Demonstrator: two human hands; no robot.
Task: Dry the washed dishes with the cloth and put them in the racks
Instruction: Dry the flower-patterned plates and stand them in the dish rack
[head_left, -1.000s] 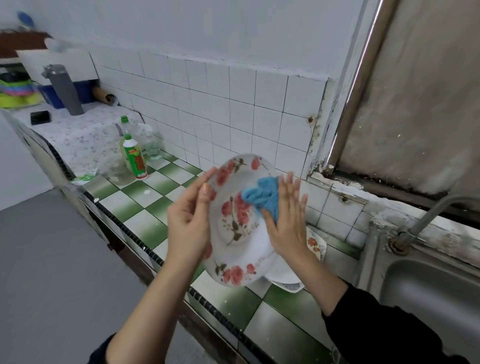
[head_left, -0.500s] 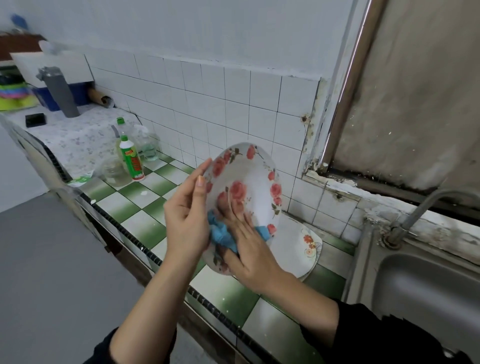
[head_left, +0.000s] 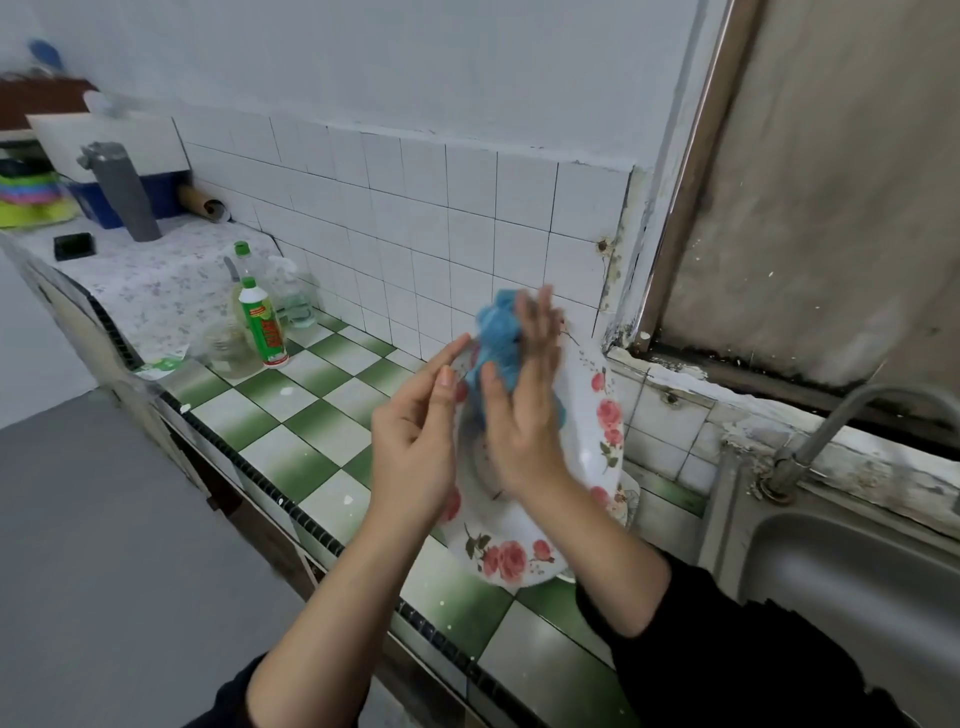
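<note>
Plate (head_left: 589, 410) held up on edge over the bench (head_left: 291, 410), just left of the sink (head_left: 857, 597). The left grip (head_left: 415, 447) pinches its left rim, thumb on the face and fingers seemingly behind, though blur leaves that uncertain. The right grip (head_left: 524, 415) lies spread flat, fingers straight, pressing the blue cloth (head_left: 498, 338) against the upper face. The cloth is bunched up around the fingers near the top rim.

It may be glazed ceramic or melamine; I cannot tell which. Either way it should be stiff, fairly light, and slick while any water remains. One pinch at the rim carries all of it, so a firm hold with the fingers well behind the rim seems wise. If ceramic, it would likely chip or break on the tiled bench below. The cloth is soft and crumpled, and moulds to the palm.

Its face is glossy white, ringed with pink-red roses and green leaves along the rim, with what may be a smaller sprig near the centre. A second dish (head_left: 631, 501) with similar flowers lies flat on the bench directly beneath. No rack is in view.
</note>
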